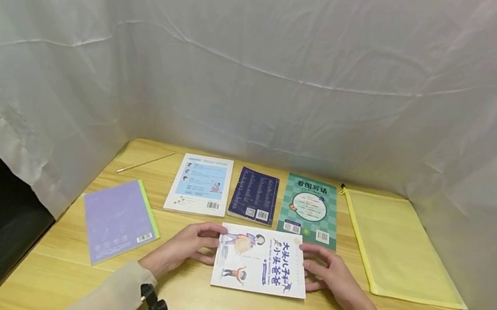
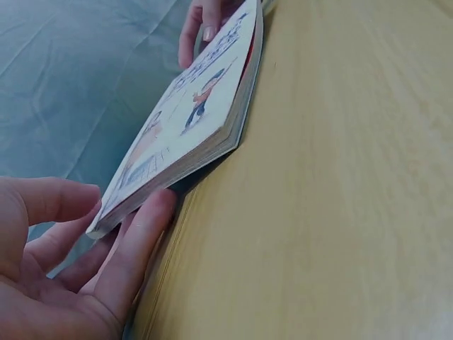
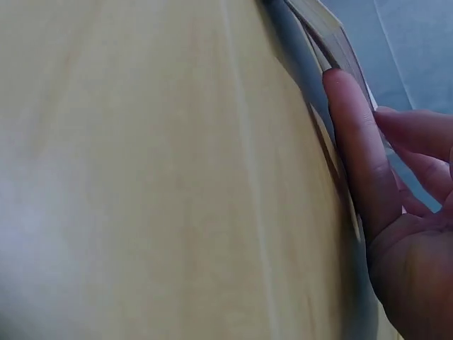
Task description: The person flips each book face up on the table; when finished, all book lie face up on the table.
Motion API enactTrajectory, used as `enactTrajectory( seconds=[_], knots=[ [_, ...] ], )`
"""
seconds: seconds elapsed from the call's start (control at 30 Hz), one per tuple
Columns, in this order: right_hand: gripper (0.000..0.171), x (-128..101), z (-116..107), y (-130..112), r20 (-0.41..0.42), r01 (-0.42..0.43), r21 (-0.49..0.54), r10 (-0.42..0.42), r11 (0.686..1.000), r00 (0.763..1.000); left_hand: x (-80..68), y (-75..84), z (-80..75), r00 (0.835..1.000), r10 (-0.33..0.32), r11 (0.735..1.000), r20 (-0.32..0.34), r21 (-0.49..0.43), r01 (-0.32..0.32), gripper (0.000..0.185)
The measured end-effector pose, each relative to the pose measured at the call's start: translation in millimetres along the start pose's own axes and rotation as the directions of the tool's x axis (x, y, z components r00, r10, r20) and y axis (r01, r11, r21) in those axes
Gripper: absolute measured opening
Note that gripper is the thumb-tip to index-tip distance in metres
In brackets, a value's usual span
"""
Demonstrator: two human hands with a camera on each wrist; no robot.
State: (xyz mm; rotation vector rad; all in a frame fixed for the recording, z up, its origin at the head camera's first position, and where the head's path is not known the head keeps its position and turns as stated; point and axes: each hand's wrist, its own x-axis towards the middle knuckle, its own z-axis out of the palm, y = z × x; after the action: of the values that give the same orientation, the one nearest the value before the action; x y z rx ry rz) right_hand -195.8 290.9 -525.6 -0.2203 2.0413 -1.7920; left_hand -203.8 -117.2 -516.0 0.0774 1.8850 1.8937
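A white children's book (image 1: 255,264) with drawn figures and purple Chinese lettering lies between both hands, its cover text turned sideways. My left hand (image 1: 192,246) grips its left edge. In the left wrist view a thumb or finger of this left hand (image 2: 78,262) lies at the cover's corner and others reach beneath the book (image 2: 184,120), which slants over the wooden table. My right hand (image 1: 329,273) holds the right edge. The right wrist view shows one finger of that right hand (image 3: 403,184) along the underside of the book (image 3: 333,42) and others on its far face.
Behind the hands lie a blue-and-white book (image 1: 200,182), a dark blue book (image 1: 254,194) and a green book (image 1: 310,208). A purple notebook (image 1: 121,219) and a thin wooden stick (image 1: 145,162) are on the left. On the right is a yellow mesh zip pouch (image 1: 404,250). Grey fabric (image 1: 276,100) walls the table.
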Motion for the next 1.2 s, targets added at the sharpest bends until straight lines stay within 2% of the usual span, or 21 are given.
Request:
enactTrajectory(
  seconds=[0.27, 0.43, 0.6, 0.77, 0.93, 1.2],
  knots=[
    [0.047, -0.5, -1.8, -3.2, 0.010, -0.005, -0.022, 0.005, 1.000, 1.000, -3.0, 6.1, 3.0, 0.999, -0.017, 0.999, -0.045, 0.033, 0.019, 0.040],
    [0.049, -0.5, -2.5, -4.7, 0.009, -0.047, -0.002, 0.047, 0.999, 0.999, -6.3, 11.3, 4.6, 0.999, -0.011, 0.995, -0.051, 0.094, 0.016, 0.041],
    [0.052, 0.1, -4.4, -5.1, -0.036, -0.095, 0.007, 0.095, 0.995, 0.995, -7.5, 12.2, 2.8, 0.999, 0.010, 0.991, -0.041, 0.133, -0.005, 0.041],
    [0.050, 0.8, -4.2, -4.0, -0.047, -0.086, -0.001, 0.086, 0.996, 0.995, -6.7, 10.1, 1.2, 0.998, 0.033, 0.989, -0.056, 0.148, -0.024, 0.037],
    [0.048, 1.7, -1.9, -2.8, -0.028, -0.055, -0.014, 0.055, 0.998, 0.998, -5.9, 9.6, 2.7, 0.994, 0.060, 0.977, -0.086, 0.211, -0.041, 0.031],
    [0.046, 1.0, 0.9, -6.0, -0.041, -0.060, -0.030, 0.058, 0.998, 0.997, -6.4, 12.8, 0.3, 0.991, 0.006, 0.975, -0.130, 0.221, 0.023, 0.029]
  ],
)
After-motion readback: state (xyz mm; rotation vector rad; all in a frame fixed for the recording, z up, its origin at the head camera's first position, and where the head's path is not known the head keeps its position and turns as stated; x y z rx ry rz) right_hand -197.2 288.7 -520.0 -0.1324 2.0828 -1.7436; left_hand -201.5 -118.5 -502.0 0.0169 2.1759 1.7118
